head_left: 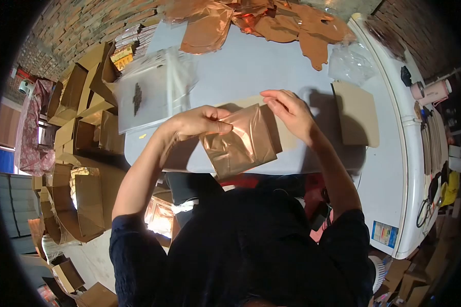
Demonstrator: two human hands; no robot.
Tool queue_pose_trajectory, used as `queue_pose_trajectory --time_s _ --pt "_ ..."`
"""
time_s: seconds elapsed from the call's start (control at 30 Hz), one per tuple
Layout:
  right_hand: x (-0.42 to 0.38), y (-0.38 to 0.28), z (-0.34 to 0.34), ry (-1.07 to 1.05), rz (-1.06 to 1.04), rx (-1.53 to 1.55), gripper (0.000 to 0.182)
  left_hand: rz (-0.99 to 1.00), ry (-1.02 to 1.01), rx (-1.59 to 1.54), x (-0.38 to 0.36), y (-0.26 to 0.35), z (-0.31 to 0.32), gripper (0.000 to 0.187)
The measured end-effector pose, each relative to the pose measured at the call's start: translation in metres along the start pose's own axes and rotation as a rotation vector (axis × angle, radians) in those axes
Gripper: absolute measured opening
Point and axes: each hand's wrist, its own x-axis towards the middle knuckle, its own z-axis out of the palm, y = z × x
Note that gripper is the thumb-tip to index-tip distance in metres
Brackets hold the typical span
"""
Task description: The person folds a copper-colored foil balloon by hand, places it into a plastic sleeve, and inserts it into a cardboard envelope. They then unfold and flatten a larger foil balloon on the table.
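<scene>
My left hand (202,122) pinches the upper left corner of a shiny copper-coloured packet (243,143), thumb on top. The packet is tilted over the table's near edge, and a darker brown flap shows along its right side. My right hand (291,113) is just above and right of the packet's top corner, fingers extended and bent towards it. No object shows in my right hand. Under the hands, a beige sheet (289,135) lies on the pale table (230,77).
Clear plastic bags (151,89) lie at the left of the table. Copper-coloured sheets (207,28) and brown pieces (312,38) are along the far edge. A beige board (357,115) and crumpled clear plastic (351,64) are on the right. Cardboard boxes (89,202) stand left.
</scene>
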Motion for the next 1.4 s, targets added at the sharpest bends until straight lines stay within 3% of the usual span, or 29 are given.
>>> queue_pose_trajectory --time_s 0.1,0.2,0.3,0.53,0.63,0.77,1.0,1.13,1.27,1.37,1.4 --pt "-0.005 -0.011 -0.003 -0.128 0.199 0.34 0.023 -0.016 -0.091 0.008 0.024 0.009 -0.002 0.032" --pt "-0.006 -0.002 -0.008 -0.195 0.258 0.217 0.024 0.0 -0.169 -0.005 0.042 0.013 -0.006 0.031" --pt "-0.009 0.008 -0.007 -0.157 0.36 0.332 0.024 -0.009 -0.235 0.048 0.06 0.015 -0.013 0.032" --pt "-0.003 0.03 -0.016 -0.214 0.491 0.366 0.026 -0.056 -0.183 0.067 0.082 0.024 -0.016 0.035" --pt "0.005 0.038 -0.019 -0.226 0.541 0.387 0.029 -0.15 -0.014 0.058 0.09 0.023 -0.017 0.036" --pt "0.015 0.048 -0.017 -0.226 0.593 0.338 0.028 -0.202 0.052 0.081 0.084 0.031 -0.026 0.04" --pt "0.029 0.062 -0.013 -0.215 0.543 0.084 0.031 -0.052 0.101 -0.066 0.052 0.017 -0.027 0.034" --pt "0.034 0.071 -0.002 -0.215 0.534 -0.101 0.038 -0.034 0.241 -0.021 0.047 0.007 -0.013 0.035" --pt "0.04 0.063 0.002 -0.234 0.488 -0.332 0.041 0.102 0.351 0.091 0.045 -0.014 -0.006 0.036" --pt "0.042 0.056 0.002 -0.262 0.508 -0.374 0.039 0.062 0.651 0.843 0.024 0.004 0.019 0.037" --pt "0.044 0.052 0.002 -0.279 0.538 -0.388 0.038 0.142 0.717 0.877 0.019 0.006 0.029 0.04"
